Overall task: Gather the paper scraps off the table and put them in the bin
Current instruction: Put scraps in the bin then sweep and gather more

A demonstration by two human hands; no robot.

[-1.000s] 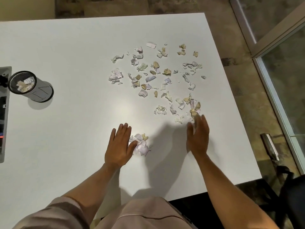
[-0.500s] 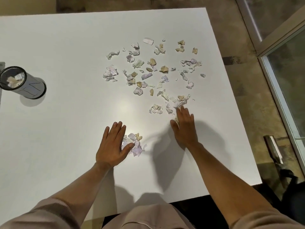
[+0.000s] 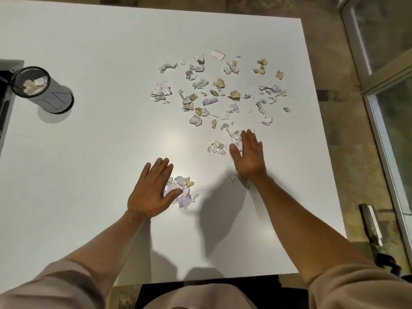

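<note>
Paper scraps (image 3: 220,94) lie scattered over the white table (image 3: 100,152), all on the side far from the bin (image 3: 43,90).

Landmark: the bin, a dark mesh cylinder at the table's left edge, some scraps already inside.

- Main scatter: well right of the bin and a little beyond it; white, lilac and tan pieces, mostly apart from one another.
- Gathered pile (image 3: 181,191): well right of the bin and nearer the person, a small heap touching the left hand.
- Small cluster (image 3: 217,147): between the main scatter and the pile, just beside the right hand.

Risks (judgement):
- Light, crumpled pieces may slip out under a flat palm and trail behind a sweep; a few already show by the right wrist.
- The pile is far from the bin; carrying it loose could shed pieces on the way.
- A fast sweep near the table's near edge could push scraps onto the floor.

Hands:
- Left hand (image 3: 151,192): flat on the table, fingers straight and together, thumb out against the pile; holds nothing.
- Right hand (image 3: 248,157): flat, fingers extended toward the scatter, palm down over some scraps; blurred, grips nothing visible.
</note>
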